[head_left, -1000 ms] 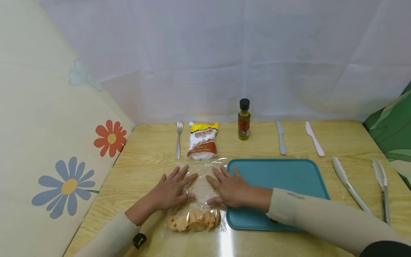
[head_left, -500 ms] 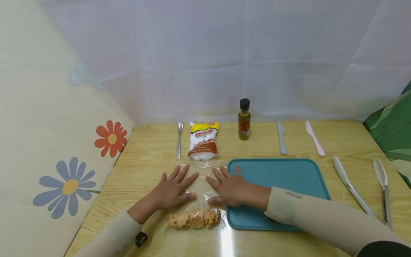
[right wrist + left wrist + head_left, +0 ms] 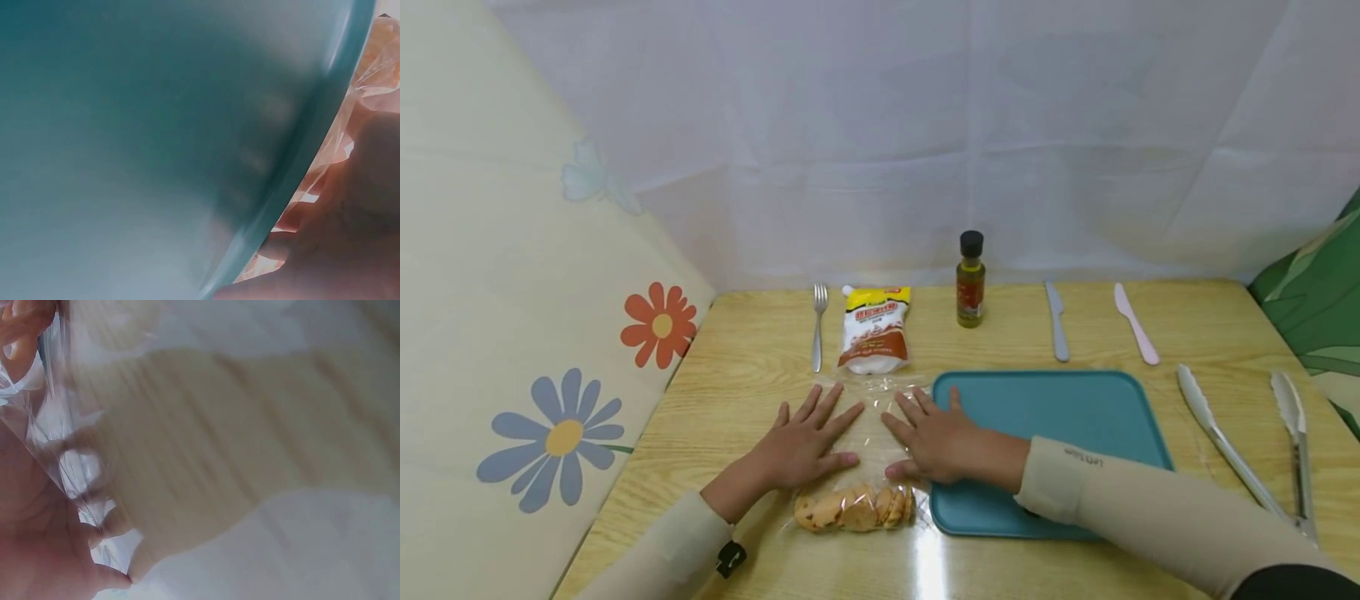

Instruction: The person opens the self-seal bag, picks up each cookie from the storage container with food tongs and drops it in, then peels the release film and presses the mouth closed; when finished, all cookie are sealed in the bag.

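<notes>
A clear plastic bag [image 3: 868,417] lies flat on the wooden table, with several round brown cookies [image 3: 853,510] bunched at its near end. My left hand [image 3: 805,442] lies flat on the bag's left side, fingers straight and spread. My right hand [image 3: 928,437] lies flat on the bag's right side, its heel over the edge of a teal tray [image 3: 1060,408]. In the left wrist view the left hand [image 3: 44,550] presses the crinkled bag [image 3: 56,456]. The right wrist view shows the tray [image 3: 156,137] and the right hand [image 3: 350,237] on the plastic.
Along the back stand a fork [image 3: 817,333], a yellow and brown sauce pouch [image 3: 874,329], a small oil bottle [image 3: 970,279], a grey knife [image 3: 1057,321] and a pink knife [image 3: 1135,323]. Metal tongs [image 3: 1247,442] lie at the right. A flowered panel [image 3: 550,333] walls the left.
Both hands have slid slightly toward me over the bag, and the cookies sit a little more tightly bunched at its near end.
</notes>
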Motion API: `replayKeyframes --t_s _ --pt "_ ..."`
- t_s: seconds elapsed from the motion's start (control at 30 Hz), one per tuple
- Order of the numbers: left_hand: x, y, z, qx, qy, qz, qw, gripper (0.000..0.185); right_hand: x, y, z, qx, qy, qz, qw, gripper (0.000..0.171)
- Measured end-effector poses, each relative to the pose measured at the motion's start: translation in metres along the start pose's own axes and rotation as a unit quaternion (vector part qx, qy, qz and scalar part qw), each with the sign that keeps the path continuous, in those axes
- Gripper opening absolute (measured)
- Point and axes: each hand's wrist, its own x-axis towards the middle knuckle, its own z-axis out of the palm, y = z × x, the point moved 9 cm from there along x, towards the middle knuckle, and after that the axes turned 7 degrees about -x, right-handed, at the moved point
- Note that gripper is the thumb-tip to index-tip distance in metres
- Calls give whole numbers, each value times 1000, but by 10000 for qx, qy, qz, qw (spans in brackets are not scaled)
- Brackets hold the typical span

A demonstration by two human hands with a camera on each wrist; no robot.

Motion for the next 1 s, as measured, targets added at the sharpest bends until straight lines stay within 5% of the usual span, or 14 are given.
replayKeyframes --t_s 0.53,1.0 --pt "4 0 2 71 -94 -5 9999 77 2 2 3 -91 -45 91 9999 84" --pt "3 1 -11 -76 -162 -11 9998 72 0 11 -10 719 470 -204 9961 81"
